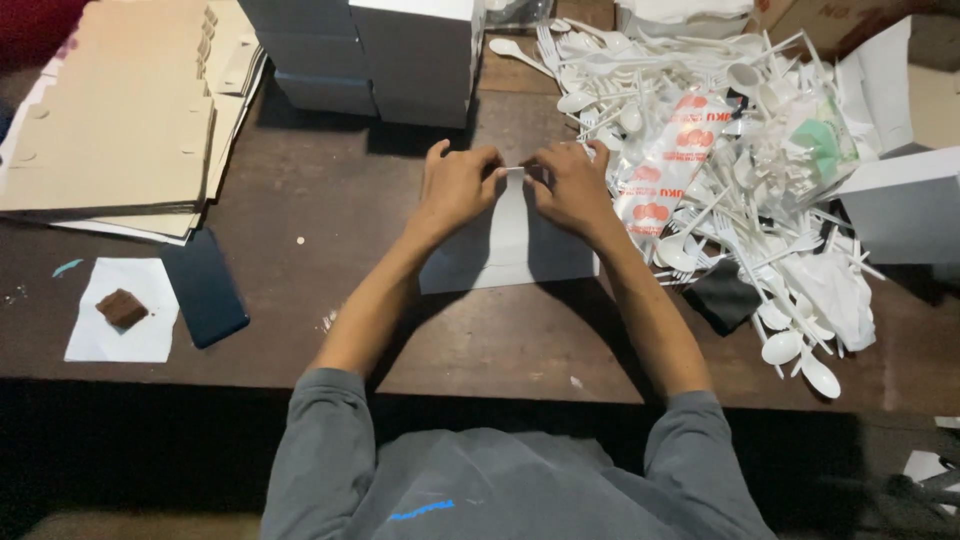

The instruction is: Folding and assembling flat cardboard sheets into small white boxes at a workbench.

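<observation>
On the brown desk a grey-white flat box lies at centre, long axis running 12 to 6 o'clock. Left hand and right hand meet at its 12 o'clock edge, fingers pinching a small white flap. White plastic cutlery heaps at 2 o'clock.

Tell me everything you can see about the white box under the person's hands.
The white box looks like thin cardboard, lying flat on the dark wooden table in front of the person. Its near part shows as a pale sheet with a brighter strip down the middle. The left hand and right hand both press on its far edge, fingertips meeting at a small flap there. A heap of white plastic cutlery lies close on its right.
</observation>
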